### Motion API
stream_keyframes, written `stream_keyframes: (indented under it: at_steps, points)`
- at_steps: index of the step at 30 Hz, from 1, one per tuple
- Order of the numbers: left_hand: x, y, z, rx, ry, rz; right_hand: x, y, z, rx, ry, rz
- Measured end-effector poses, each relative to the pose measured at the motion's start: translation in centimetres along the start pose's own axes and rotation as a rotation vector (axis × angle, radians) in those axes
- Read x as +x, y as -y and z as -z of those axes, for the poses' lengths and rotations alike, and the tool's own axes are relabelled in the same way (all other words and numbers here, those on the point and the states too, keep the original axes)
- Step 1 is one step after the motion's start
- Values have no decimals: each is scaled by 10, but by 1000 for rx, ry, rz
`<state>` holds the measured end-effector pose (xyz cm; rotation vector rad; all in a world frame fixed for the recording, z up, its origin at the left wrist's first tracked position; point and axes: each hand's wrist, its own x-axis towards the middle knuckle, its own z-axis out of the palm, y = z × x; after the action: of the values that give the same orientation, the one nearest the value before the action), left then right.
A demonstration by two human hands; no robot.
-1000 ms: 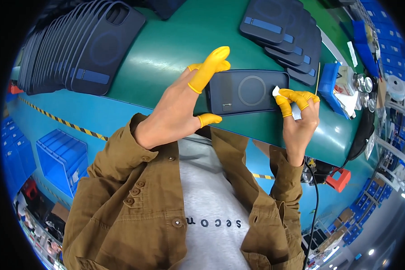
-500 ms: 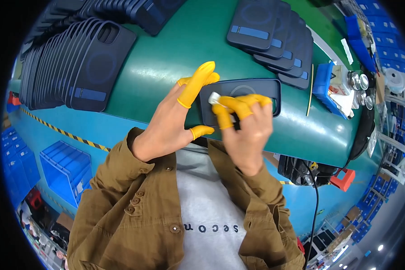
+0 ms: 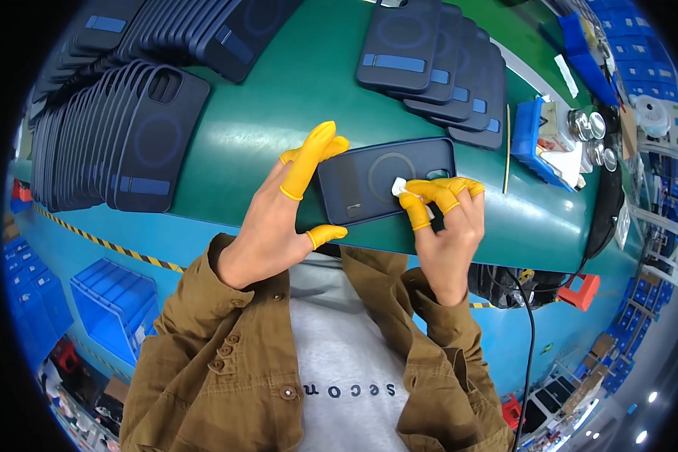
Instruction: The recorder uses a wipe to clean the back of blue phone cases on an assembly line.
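The left hand (image 3: 279, 218) grips a dark phone case (image 3: 384, 179) by its end, lying on the green table (image 3: 279, 98). The right hand (image 3: 448, 226) (yellow fingertip covers on both) pinches a small white wipe (image 3: 401, 187) against the case's back.

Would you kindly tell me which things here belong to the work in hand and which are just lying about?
In hand:
- dark phone case, steadied by the left hand
- small white wipe, pinched in the right hand

Lying about:
- row of cases at left
- stack of cases above
- blue tray
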<state>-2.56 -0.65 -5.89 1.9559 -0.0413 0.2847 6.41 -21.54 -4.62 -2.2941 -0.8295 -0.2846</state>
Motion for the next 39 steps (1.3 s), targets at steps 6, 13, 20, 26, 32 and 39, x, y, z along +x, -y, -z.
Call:
stream_keyframes:
  at_steps: [6, 13, 20, 26, 32, 39]
  points:
    - [1, -2, 1, 6, -7, -16, 10, -6, -11, -197, -195, -48]
    - [-3, -5, 1, 53, 16, 59, 15, 23, -46, -82, -210, 49]
    - [-1, -4, -2, 88, 4, -45, 18, -18, -5, -428, -147, -162]
    - [0, -3, 1, 110, 8, -65, 20, -28, 58, -63, -148, -485]
    - [8, -11, 10, 222, -49, -277, 84, -95, 101, -417, -576, -214]
    - [6, -12, 3, 147, -158, 112, 111, -108, 105, -730, -453, -222]
